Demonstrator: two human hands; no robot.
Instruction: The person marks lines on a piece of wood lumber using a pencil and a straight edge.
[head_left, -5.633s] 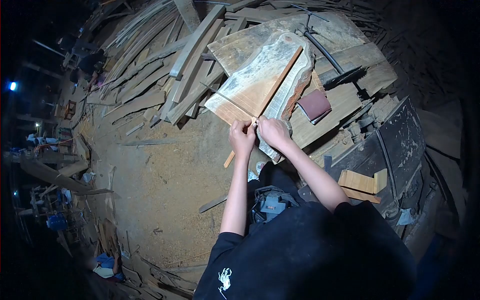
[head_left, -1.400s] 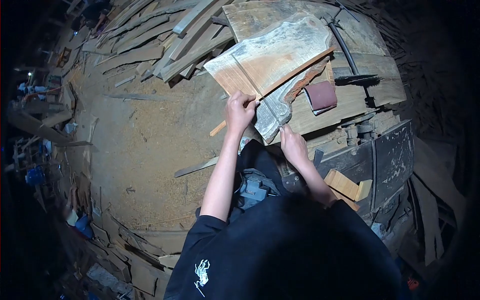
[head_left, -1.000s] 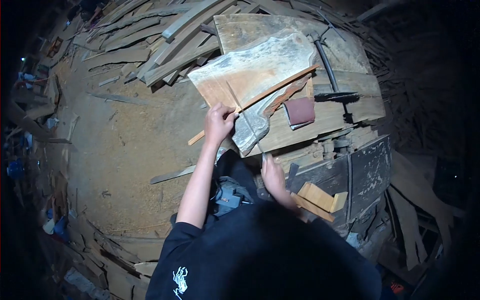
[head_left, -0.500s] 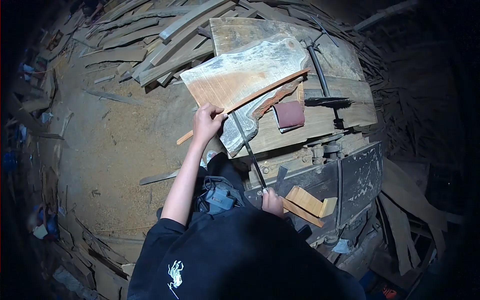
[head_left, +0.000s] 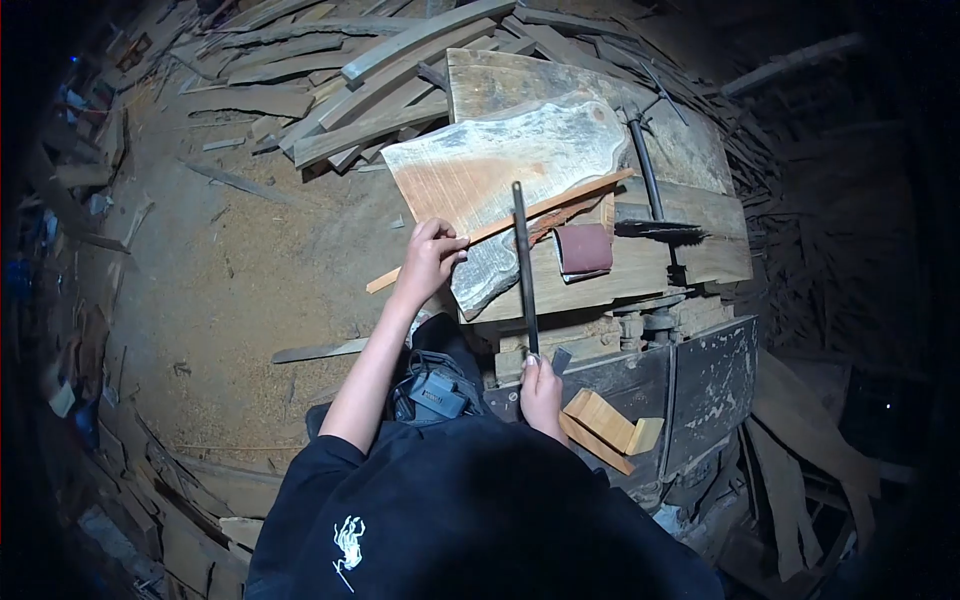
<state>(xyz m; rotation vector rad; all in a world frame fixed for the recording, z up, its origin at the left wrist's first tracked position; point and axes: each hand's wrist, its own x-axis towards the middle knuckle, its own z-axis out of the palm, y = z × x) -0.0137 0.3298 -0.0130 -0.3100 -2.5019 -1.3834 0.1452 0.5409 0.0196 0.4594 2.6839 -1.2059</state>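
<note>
My left hand (head_left: 428, 265) pinches a thin wooden strip (head_left: 560, 200) between thumb and fingers. The strip runs diagonally across a live-edged wood slab (head_left: 470, 165), which has a pale, weathered face and a rough bark edge. In my right hand (head_left: 542, 392) is a long dark metal bar (head_left: 526, 270), gripped by its lower end. It points away from me, and its rounded tip overlaps the strip and slab in this view. A folded piece of reddish-brown sandpaper (head_left: 584, 250) lies just right of the slab's bark edge.
The slab rests on a wooden worktable (head_left: 690, 150). A dark saw blade (head_left: 658, 232) and a black rod (head_left: 647, 170) are at its right. Wood offcuts (head_left: 598, 418) lie on the machine's dark panel (head_left: 715, 390). Stacked boards (head_left: 400, 75) lie behind; sawdust covers the floor (head_left: 250, 310).
The bar's tip has swung away from beside my left hand, right and upward across the strip. My left hand still pinches the strip. The whole view has shifted slightly.
</note>
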